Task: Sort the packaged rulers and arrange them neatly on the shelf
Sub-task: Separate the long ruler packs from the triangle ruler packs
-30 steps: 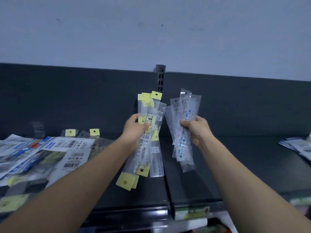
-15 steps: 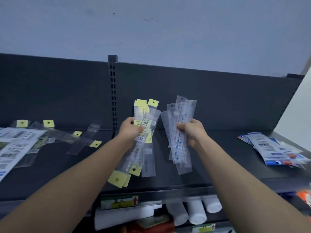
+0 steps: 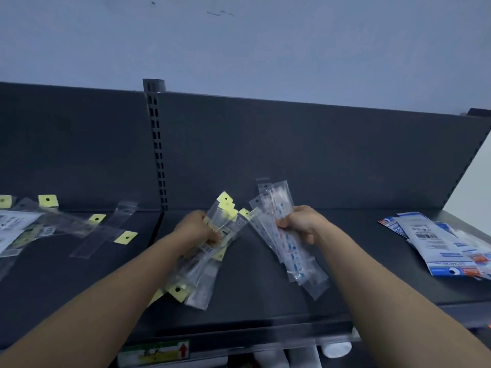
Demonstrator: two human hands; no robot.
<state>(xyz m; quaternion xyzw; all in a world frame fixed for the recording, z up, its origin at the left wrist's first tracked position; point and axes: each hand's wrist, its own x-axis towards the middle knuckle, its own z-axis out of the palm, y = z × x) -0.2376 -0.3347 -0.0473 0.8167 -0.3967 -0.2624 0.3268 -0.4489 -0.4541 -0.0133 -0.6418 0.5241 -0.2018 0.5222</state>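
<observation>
My left hand (image 3: 198,229) grips a fanned bundle of clear ruler packets with yellow tabs (image 3: 212,251), tilted to the right over the dark shelf (image 3: 252,296). My right hand (image 3: 303,224) grips a second bundle of clear ruler packets with blue and red marks (image 3: 289,251), tilted to the left. The two bundles nearly meet at their upper ends. Both hang low over the middle of the shelf.
Loose yellow-tabbed ruler packets (image 3: 106,232) lie scattered on the left shelf section, beside white printed packs (image 3: 13,229). Blue-and-white packs (image 3: 441,243) lie at the right end. A slotted upright (image 3: 158,144) splits the back panel. White rolls (image 3: 334,350) sit on the shelf below.
Both hands have dropped lower toward the shelf with their bundles, which now tilt toward each other at the top. The view has shifted slightly to the right.
</observation>
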